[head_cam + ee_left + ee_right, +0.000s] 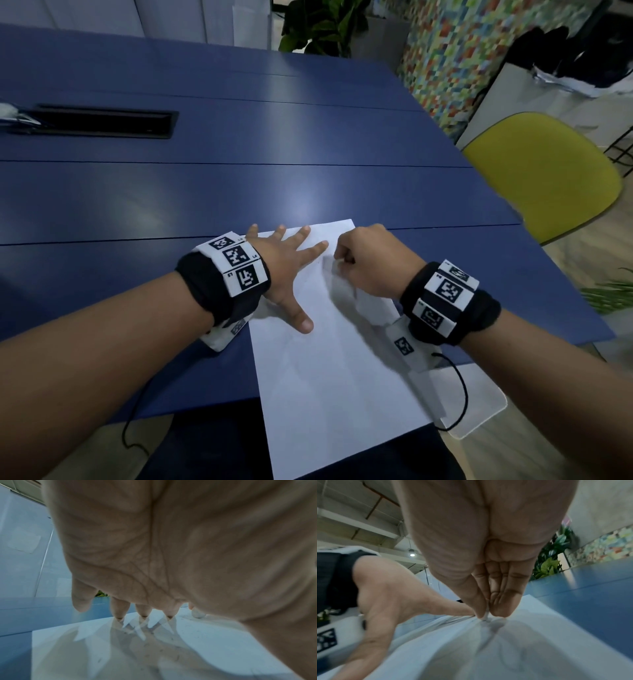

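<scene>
From the head view, a sheet of white paper (335, 370) lies slantwise on the blue tabletop (239, 178), its near end hanging past the edge toward the person's lap. The left hand (287, 270) is spread flat on the sheet's left part, fingers straight and fanned, thumb out to the side. This looks like an anchor, so the paper cannot slide while the other hand works. The right hand (373, 263) is curled just beside the left forefinger, with its fingers and thumb drawn together on the paper. A yellow chair (544, 171) stands well apart on the right.

The left wrist view looks along the palm. Three fingertips (143, 609) touch down on the sheet (120, 649) near its far edge, and the little finger hangs over bare tabletop. The weight seems to sit on the tips, which pins the far left portion.

In the right wrist view, the thumb and fingers (505, 599) press together on a thin ridge of paper. The sheet (488, 649) rises toward that pinch like a shallow tent. The left hand (393, 595) lies flat close by, its forefinger nearly meeting the pinch, which gives the raised paper something to pull against. The blur makes it hard to say whether this ridge is the start of a crease or only a lift.
</scene>
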Demonstrator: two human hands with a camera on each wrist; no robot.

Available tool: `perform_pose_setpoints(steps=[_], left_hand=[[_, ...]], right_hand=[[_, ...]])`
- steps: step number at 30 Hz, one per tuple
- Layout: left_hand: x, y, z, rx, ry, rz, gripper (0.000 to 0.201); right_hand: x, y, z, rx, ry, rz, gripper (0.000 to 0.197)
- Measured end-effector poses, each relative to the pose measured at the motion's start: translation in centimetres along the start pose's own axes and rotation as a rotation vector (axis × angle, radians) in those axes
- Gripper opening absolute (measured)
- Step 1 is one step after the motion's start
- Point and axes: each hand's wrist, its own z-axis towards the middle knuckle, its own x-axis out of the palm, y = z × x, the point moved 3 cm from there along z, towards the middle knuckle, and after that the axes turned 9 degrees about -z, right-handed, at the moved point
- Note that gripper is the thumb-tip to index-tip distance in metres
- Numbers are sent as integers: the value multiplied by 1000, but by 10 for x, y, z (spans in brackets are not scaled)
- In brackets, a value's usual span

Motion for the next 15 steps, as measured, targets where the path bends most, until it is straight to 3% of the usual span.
perform_pose_setpoints(steps=[3, 8, 12, 15], left_hand=[[2, 2, 2, 2, -1, -6, 152], [2, 1, 2, 0, 2, -4, 153], [2, 2, 2, -8, 8, 6, 153], [1, 1, 3, -11, 18, 2, 154]], right_hand=[[3, 16, -12, -89, 51, -35, 12], [-1, -4, -4, 30, -2, -42, 11], [5, 13, -16, -57, 69, -59, 8], [0, -1, -11, 9, 45, -81, 11]])
